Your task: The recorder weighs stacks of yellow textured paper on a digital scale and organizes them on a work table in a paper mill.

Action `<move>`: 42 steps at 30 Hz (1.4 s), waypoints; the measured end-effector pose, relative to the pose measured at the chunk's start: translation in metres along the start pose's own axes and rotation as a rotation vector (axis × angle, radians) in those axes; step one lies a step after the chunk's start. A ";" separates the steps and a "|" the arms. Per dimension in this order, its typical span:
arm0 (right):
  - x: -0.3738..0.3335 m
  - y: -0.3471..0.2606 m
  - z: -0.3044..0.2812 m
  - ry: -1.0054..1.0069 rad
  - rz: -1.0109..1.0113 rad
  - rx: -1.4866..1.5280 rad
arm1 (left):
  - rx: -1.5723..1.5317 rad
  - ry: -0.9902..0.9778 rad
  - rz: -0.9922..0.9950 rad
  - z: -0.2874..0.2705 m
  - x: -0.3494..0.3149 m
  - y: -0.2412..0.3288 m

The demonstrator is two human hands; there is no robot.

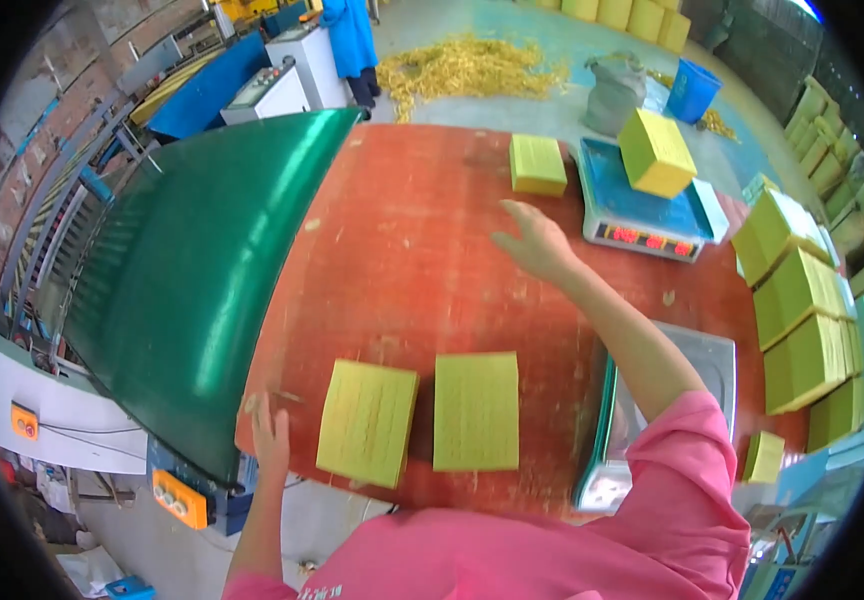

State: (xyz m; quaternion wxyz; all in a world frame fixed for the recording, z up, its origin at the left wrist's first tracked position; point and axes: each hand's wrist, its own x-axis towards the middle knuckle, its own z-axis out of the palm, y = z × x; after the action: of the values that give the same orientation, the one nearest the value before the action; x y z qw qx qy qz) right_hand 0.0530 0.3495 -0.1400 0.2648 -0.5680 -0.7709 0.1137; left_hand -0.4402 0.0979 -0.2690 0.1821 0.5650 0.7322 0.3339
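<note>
Two stacks of yellow paper lie side by side near me on the red table (392, 260): a slightly turned left stack (367, 422) and a squarer right stack (477, 412). My left hand (270, 435) is at the table's left edge beside the left stack, fingers stretched out and holding nothing. Reaching forward over the table, my right hand (537, 242) is empty, with thumb and fingers apart. Beyond it lies a smaller yellow stack (538, 165). To its right, a tall yellow paper block (658, 152) rests on a blue-topped scale (642, 240) with a lit red display.
A green conveyor belt (202, 270) adjoins the table's left side. A second scale (697, 355) sits under my right arm. Yellow bundles (802, 300) are piled at the right edge. Beyond are yellow scraps (472, 70), a blue bin (693, 90) and a person in blue (350, 40).
</note>
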 end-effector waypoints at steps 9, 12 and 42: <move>0.150 0.213 0.034 0.304 0.296 -0.354 | 0.523 -0.070 0.149 0.008 -0.015 0.056; 0.167 0.284 0.053 0.100 0.541 -0.108 | 0.533 -0.114 0.174 0.015 -0.002 0.058; -0.024 -0.339 0.259 -0.533 0.121 -0.133 | -0.727 0.211 -0.097 -0.014 -0.036 -0.016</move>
State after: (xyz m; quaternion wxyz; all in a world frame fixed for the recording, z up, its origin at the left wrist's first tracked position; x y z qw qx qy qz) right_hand -0.3577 0.2481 -0.2014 0.0074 -0.5791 -0.7839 0.2237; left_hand -0.4503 0.0579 -0.2743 0.3100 0.3906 0.6065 0.6192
